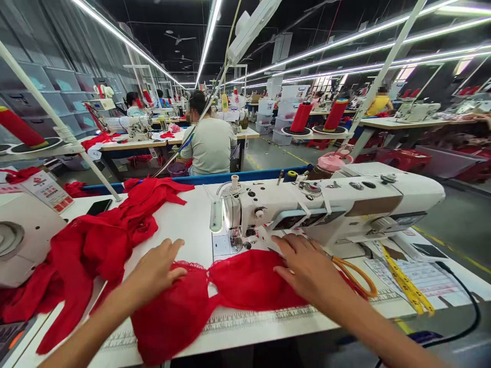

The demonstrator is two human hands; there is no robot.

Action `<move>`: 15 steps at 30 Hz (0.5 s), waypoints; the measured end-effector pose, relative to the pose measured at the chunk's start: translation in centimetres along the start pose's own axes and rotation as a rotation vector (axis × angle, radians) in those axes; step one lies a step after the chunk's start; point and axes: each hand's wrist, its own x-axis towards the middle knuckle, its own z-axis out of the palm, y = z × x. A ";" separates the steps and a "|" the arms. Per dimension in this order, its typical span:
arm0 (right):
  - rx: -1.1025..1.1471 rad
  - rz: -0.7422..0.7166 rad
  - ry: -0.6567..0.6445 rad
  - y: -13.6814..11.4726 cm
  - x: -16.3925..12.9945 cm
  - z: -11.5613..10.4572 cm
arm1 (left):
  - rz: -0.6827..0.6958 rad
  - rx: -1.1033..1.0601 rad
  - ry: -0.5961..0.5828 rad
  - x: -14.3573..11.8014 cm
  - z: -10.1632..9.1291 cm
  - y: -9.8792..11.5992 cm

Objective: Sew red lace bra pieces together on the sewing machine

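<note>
A red bra (249, 281) with two lace-edged cups lies on the table in front of the sewing machine (330, 199). My left hand (159, 263) is over the upper edge of its left cup, thumb and fingers apart. At the right cup is my right hand (307, 263), its thumb by the fabric and its fingers stretched toward the machine's needle area. A small dark tip shows under those fingers; I cannot make out what it is. The presser foot (236, 240) stands just beyond the bra.
Red fabric pieces (99, 240) are heaped at the left, near a phone (99, 207). A yellow tape measure (402, 278) and an orange ring (356, 276) lie at the right. Red thread cones (301, 117) stand behind the machine. A co-worker (210, 138) sits ahead.
</note>
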 end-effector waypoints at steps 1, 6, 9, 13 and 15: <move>0.000 -0.090 0.102 -1.0 -0.2 1.6 | -0.034 0.021 0.079 0.0 2.1 1.0; 0.284 -0.396 0.111 -4.3 -1.7 8.7 | 0.134 -0.074 0.417 -2.8 12.5 4.4; 0.110 -0.355 0.100 -3.9 -2.9 10.4 | 0.198 -0.076 0.452 -3.6 14.5 3.7; -0.047 -0.297 0.105 -3.4 -4.8 9.6 | 0.356 -0.167 0.207 -2.1 12.7 2.2; 0.010 -0.305 0.123 -3.9 -4.7 8.8 | 0.416 -0.216 0.147 -1.2 11.9 2.4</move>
